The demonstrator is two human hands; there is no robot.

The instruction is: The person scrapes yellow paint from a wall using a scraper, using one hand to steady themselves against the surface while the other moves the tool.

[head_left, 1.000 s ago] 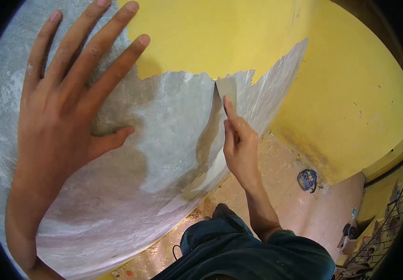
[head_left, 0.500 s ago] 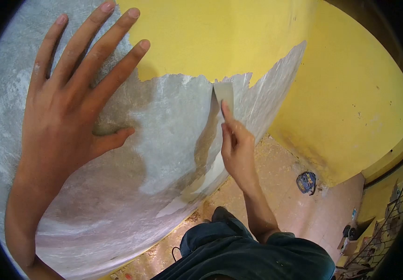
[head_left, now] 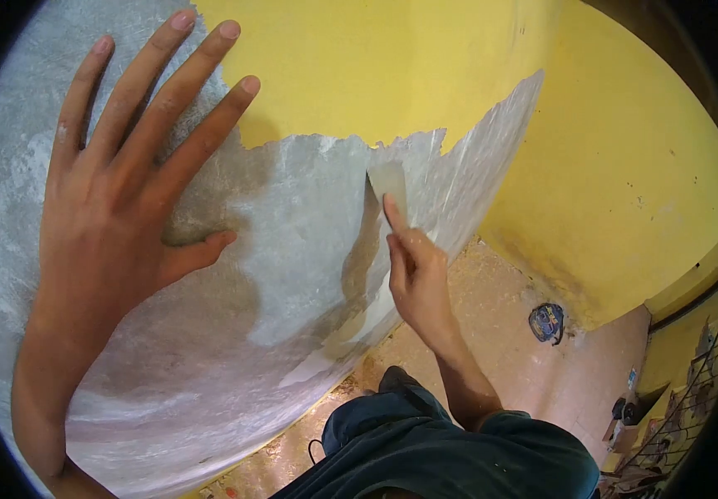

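Observation:
My left hand (head_left: 118,191) lies against the bare grey part of the wall (head_left: 301,224), fingers spread wide and holding nothing. My right hand (head_left: 420,274) grips a paint scraper (head_left: 389,183), with the index finger stretched along its blade. The handle is hidden inside my fist. The blade's edge is on the grey surface, a little below the ragged edge of the yellow paint (head_left: 392,66). A dark shadow of the scraper and hand falls on the wall to the left of them.
Another yellow wall (head_left: 617,166) meets this one at the right, stained near its foot. On the tiled floor (head_left: 500,333) lies a blue bag-like item (head_left: 546,323). A metal grille (head_left: 683,399) and assorted items are at the far right. My shoe (head_left: 396,378) is close to the wall's base.
My right hand has drawn the scraper slightly down and left, away from the yellow paint's edge. My left hand stays spread on the wall in nearly the same place.

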